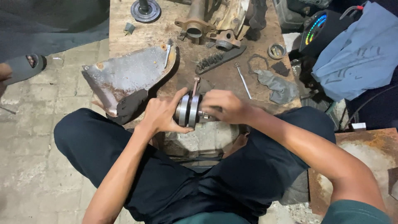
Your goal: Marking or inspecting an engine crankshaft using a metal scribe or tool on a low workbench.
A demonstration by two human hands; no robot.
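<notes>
Over the lap, both hands (pixel 163 116) (pixel 224 107) clasp a metal crankshaft (pixel 188 110), fingers hiding its shaft ends.

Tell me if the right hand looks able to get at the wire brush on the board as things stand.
Probably not at once: the right hand and left hand both grip the metal crankshaft. The wire brush lies just beyond on the wooden board, with nothing covering it, so only the load stands in the way.
</notes>
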